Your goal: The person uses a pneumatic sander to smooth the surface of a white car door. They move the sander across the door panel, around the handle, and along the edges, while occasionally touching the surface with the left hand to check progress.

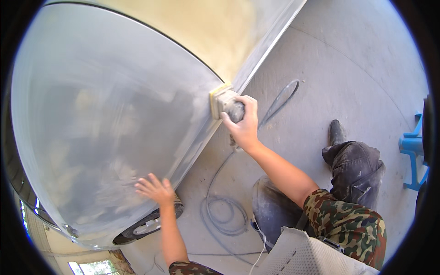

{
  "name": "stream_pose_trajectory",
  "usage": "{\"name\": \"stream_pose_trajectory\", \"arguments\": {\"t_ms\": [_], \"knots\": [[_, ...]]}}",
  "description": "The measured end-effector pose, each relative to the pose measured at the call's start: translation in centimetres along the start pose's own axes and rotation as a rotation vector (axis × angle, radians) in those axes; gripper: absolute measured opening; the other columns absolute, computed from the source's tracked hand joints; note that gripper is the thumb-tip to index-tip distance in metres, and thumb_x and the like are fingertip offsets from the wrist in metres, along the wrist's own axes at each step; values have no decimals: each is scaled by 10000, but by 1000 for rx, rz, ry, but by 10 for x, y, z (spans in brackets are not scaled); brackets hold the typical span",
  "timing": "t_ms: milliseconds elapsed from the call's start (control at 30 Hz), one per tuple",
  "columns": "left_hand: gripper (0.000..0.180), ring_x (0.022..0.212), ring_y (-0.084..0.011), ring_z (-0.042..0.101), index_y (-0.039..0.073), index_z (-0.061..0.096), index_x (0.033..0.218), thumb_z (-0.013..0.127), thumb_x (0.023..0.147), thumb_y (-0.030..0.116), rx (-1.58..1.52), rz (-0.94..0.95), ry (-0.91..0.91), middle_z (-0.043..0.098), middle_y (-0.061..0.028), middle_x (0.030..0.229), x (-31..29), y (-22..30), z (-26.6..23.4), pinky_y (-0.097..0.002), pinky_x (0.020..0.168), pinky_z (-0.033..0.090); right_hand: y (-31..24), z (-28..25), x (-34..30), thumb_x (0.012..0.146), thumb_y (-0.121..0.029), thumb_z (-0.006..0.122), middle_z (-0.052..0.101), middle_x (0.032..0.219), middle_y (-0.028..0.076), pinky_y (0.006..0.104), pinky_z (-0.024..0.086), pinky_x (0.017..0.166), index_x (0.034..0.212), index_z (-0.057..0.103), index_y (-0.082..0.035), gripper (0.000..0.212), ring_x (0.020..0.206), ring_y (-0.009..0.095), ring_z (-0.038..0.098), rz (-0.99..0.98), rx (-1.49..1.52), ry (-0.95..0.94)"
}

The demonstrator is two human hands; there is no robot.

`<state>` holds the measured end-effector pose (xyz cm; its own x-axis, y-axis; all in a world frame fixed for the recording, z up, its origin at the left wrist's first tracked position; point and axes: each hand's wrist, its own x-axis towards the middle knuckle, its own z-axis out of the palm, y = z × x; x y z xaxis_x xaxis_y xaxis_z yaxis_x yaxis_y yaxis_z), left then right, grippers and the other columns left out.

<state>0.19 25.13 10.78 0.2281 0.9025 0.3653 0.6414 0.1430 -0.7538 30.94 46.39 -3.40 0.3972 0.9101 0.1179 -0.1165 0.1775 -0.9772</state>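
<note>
My right hand [246, 121] is wrapped round the rounded grip of a dusty power sander [223, 101]. The sander's square pad, with a yellowish edge, lies against the car's door panel [128, 105] near its lower corner, beside the panel gap. The panel is grey with pale, sanded patches. Fingers spread, my left hand [158, 190] is at the panel's lower part above the wheel, holding nothing; whether its palm touches the surface is hard to tell. A cord [215, 176] runs down from the sander to the floor.
Cord coils [224, 217] lie on the grey floor below the car. A car wheel [149, 224] shows under the panel. At the far right stands a blue plastic stool [412, 146]. My bent leg [355, 172] and shoe [337, 132] are on the floor at right.
</note>
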Motion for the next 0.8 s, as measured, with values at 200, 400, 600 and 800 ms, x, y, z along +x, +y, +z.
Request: {"name": "stream_pose_trajectory", "arguments": {"t_ms": [200,400,600,800], "knots": [[527,1514,-405,382,6,525,1502,552,1056,284,-1278,-429,-704,454,-244,1596,-107,138,-107,-480,1259,261,-112,3,36,774,-129,865,543,1273,175,417,558,911,1273,557,-86,588,1128,341,615,-207,2,85],[555,1280,-218,574,-26,583,1422,594,1071,405,-1793,-1245,-1115,640,-147,1365,-238,171,-155,-344,1109,417,-251,52,69,800,-177,836,544,1241,158,410,562,809,1287,571,-117,557,908,330,654,-383,-84,-105],[387,885,-144,622,-19,720,1090,638,1045,357,-1717,-1094,-1148,693,-43,944,-304,146,-113,-307,814,495,-289,97,95,808,-276,816,598,1167,177,442,560,831,1312,583,-116,577,916,350,672,-584,-228,-102],[321,677,-79,542,7,720,904,657,1035,293,-1656,-1271,-1006,640,-1,758,-317,132,-131,-269,613,423,-268,79,166,799,-327,772,611,1179,233,489,552,914,1292,577,-79,586,1014,418,676,-506,-198,-27]]}}
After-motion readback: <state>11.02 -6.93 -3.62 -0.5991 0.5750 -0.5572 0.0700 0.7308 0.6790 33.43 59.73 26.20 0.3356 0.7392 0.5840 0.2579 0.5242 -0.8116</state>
